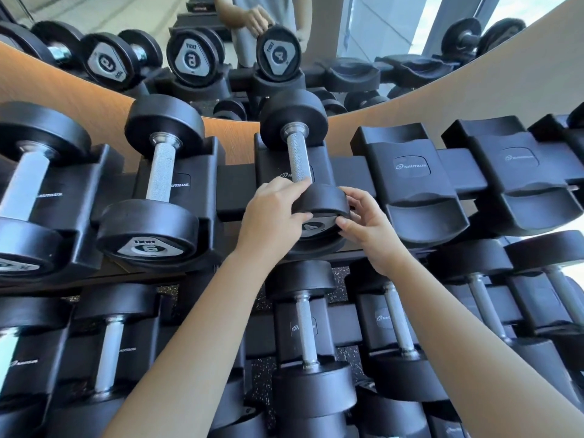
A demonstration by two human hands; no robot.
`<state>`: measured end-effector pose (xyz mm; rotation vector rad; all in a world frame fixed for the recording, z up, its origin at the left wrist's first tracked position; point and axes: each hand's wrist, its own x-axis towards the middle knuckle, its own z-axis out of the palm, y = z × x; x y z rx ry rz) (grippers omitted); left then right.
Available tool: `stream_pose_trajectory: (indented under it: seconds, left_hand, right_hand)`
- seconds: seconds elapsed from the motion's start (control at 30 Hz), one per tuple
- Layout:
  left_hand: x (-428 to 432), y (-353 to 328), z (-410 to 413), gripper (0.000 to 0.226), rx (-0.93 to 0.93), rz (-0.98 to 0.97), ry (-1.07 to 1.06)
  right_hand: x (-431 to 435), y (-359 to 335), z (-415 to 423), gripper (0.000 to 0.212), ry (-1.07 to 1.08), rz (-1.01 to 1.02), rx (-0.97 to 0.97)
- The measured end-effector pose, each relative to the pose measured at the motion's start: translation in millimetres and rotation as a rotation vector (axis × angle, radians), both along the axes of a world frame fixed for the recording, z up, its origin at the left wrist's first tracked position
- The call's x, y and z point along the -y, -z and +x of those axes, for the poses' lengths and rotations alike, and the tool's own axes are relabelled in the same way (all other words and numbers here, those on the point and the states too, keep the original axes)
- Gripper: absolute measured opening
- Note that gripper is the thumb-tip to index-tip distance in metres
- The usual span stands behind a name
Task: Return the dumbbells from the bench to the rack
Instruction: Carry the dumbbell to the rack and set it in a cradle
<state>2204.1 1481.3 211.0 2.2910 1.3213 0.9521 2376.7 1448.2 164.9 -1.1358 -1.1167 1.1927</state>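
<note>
Rack (237,191): black, two tiers, spans the view from 9 to 3 o'clock, moulded cradles along each tier.

Mirror (379,33): at 12 o'clock behind the rack, above a curved wooden panel (79,102). It reflects the dumbbell ends and the person's lower torso.

Lower tier, 6 o'clock: several black dumbbells lie in cradles. One with a steel handle (305,330) sits directly below the hands.

Upper tier, 9 o'clock: dumbbell marked 6 (161,172) lies seated in its cradle, handle running front to back. A larger one sits further left, partly cut off by the frame edge.

Upper tier, 3 o'clock: two cradles with their Nautilus labels showing, the nearer one (410,172) just beside the hands, the next (518,165) beyond it.

Centre: dumbbell marked 4 (298,159) on the upper tier. Its far head rests in the back of its cradle, its knurled handle points toward 6 o'clock, and its near head sits at the cradle's front lip.

Left hand (271,213): on the near head from 9 o'clock. The fingers curl over the head's rim and top, with the forefinger reaching to the base of the handle.

Right hand (366,222): on the same head from 3 o'clock. The fingers are bent round the rim, and the thumb presses the numbered face.
</note>
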Motion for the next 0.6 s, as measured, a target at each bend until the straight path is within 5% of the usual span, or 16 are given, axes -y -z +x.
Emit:
stream_pose_trajectory:
  seconds: [0.37,0.6]
  left_hand:
    - [5.6,25.6,-23.7,0.056,0.376,-0.168,0.046]
    - [4.3,43.2,-24.8,0.058,0.629,-0.452,0.025]
  right_hand:
    - [-11.9,-53.6,-37.4,0.046,0.014,0.266,0.919]
    - [-12.2,-53.8,-36.1,0.044,0.016,0.254,1.006]
